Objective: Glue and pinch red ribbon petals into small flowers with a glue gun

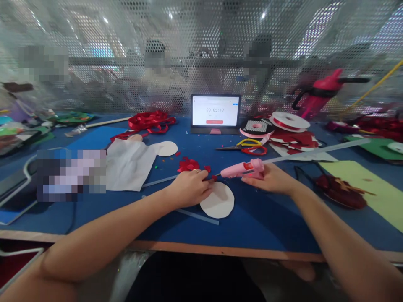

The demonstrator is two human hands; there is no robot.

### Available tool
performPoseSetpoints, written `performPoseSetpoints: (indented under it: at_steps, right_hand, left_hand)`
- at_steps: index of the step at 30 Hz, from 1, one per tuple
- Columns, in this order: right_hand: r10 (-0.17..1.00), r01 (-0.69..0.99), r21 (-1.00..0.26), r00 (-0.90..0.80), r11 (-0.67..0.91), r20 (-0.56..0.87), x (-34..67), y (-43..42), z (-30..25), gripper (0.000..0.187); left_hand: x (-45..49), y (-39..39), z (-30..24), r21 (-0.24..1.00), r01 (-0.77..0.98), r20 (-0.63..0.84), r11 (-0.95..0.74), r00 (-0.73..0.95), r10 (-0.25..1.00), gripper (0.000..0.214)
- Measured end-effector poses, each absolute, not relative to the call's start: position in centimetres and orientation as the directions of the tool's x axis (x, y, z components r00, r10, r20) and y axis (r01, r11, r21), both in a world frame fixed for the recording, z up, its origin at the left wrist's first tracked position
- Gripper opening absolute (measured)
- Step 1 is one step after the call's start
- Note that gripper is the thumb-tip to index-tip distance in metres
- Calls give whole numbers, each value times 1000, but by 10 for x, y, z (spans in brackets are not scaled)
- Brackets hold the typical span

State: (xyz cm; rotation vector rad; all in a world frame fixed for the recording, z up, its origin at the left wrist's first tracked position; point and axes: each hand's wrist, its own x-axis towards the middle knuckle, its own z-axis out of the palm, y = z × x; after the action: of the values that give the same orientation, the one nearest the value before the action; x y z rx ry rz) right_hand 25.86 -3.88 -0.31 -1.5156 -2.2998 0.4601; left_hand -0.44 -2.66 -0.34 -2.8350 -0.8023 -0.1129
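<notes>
My right hand is wrapped round a pink glue gun, with a long pale glue stick sticking out of its back. The gun's nozzle points left at a small red piece, which my left hand pinches between its fingers. Under and beside my left fingers lies a white round disc. Just beyond that hand sits a small heap of red pieces. Two more glue sticks, one nearer the edge and one farther off, lie on the blue table.
Behind stands a tablet showing a timer. Yellow-and-red scissors, ribbon spools and red scraps lie to its right. On the left are white cloth, another white disc and red ribbon. A pink bottle stands at back right.
</notes>
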Motion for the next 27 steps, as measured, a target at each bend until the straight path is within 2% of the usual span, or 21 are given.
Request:
performPoseSetpoints:
  at_steps: [2,8,16,27]
  right_hand:
    - [929,835,-412,-360,364,91,257,-38,-5,37]
    - [920,831,-410,-388,376,59,254,-36,-6,39]
    - [909,839,-368,-413,401,50,250,-37,0,36]
    - [909,830,-395,-416,394,34,250,-40,4,36]
  left_hand:
    - [-4,-28,-3,-159,531,120,-832,847,518,34]
    - [-3,-29,-3,-156,549,93,-821,836,541,35]
    - [-4,-27,-8,-169,532,140,-830,846,514,35]
    - [-4,-27,-8,-152,536,150,-830,843,517,34]
